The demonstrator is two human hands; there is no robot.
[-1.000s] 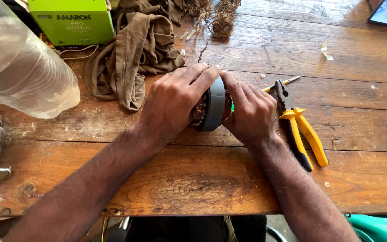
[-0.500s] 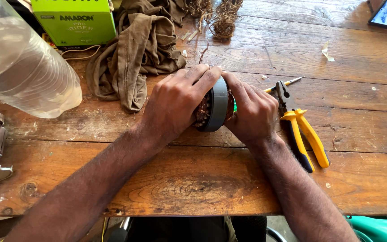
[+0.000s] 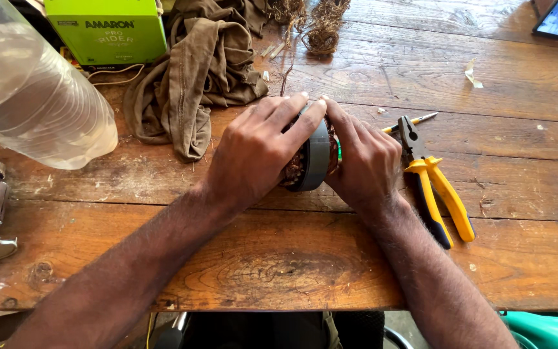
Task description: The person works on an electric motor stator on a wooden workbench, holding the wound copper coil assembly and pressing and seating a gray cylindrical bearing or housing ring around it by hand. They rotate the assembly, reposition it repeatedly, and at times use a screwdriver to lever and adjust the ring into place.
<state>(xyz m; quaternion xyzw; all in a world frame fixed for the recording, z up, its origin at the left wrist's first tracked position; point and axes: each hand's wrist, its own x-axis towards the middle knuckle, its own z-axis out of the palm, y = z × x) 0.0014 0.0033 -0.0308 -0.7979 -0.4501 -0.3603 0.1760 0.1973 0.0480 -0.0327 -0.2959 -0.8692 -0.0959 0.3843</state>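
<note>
My two hands clamp a grey motor stator (image 3: 314,158) on the worktop (image 3: 279,271).
Left hand (image 3: 256,152) and right hand (image 3: 363,161) wrap their fingers around it, bracing it upright on edge.

We see our bare left hand (image 3: 256,152) and bare right hand (image 3: 364,161); both forearms are sleeveless, without rings or watches.

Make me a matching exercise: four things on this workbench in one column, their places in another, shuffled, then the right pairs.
Things:
1. pliers
2. cloth
3. clear bottle
4. grey ring

Places:
A. between the left hand and right hand
B. far left of the table
C. beside the right hand
D. behind the left hand, by the green box

Pairs: 1-C, 2-D, 3-B, 4-A
</note>
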